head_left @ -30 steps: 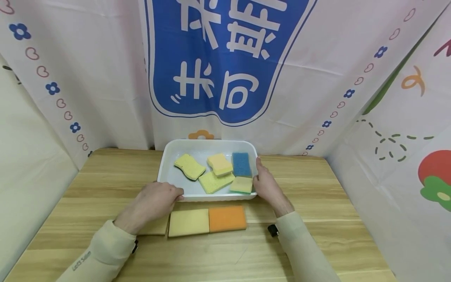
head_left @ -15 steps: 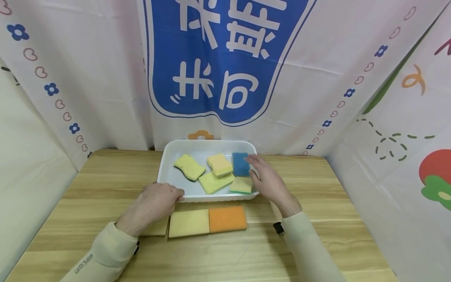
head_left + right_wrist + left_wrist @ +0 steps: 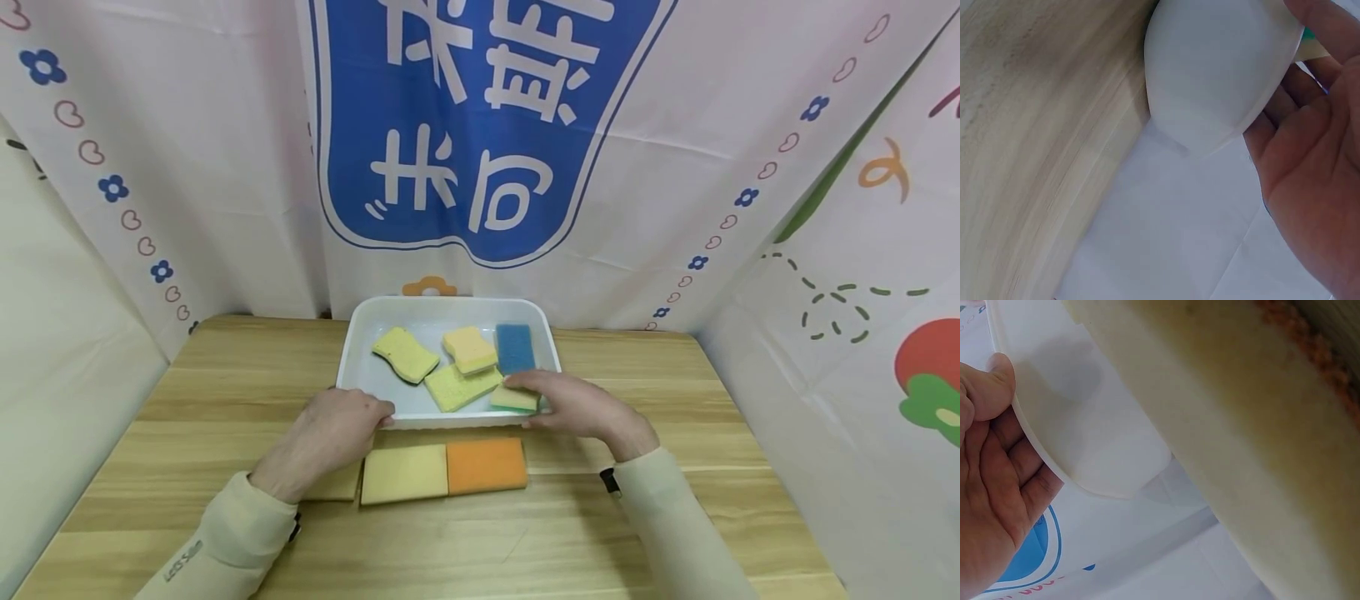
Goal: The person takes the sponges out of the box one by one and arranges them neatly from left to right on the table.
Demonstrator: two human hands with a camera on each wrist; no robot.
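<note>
Five sponges in white tray (image 3: 457, 422), tray nr. far edge of counter (image 3: 645, 375), approx. mid-length. Loc. inside: wavy yellow sponge (image 3: 406, 355) toward L edge; small thick sponge (image 3: 470, 350) partly on flat yellow sponge (image 3: 457, 390), centre; blue sponge (image 3: 514, 348) by R edge; green-backed sponge (image 3: 513, 398) in near-R corner. Outside tray's near edge: cream sponge (image 3: 405, 475) and orange sponge (image 3: 487, 465), touching, plus third sponge (image 3: 335, 486) partly hidden by L arm (image 3: 232, 529)

L hand (image 3: 333, 429): fingers narrow, pinching tray at near-L corner. R hand (image 3: 577, 406): fingers bent over near-R corner, at green-backed sponge, thumb by near edge; cannot tell if they hold rim, sponge or both

Risks, est.: (1) Tray may tip or slew if one side is pulled harder; cause, both contacts at near corners, no hand at far edge. (2) Small thick sponge could slide off flat one if tray jerked; cause, offset stacking. (3) Green-backed sponge may get squashed or dragged; cause, R fingers crowding it. (4) Outside row likely shoved if tray drawn toward near counter edge, or L arm drops; cause, scant clearance
</note>
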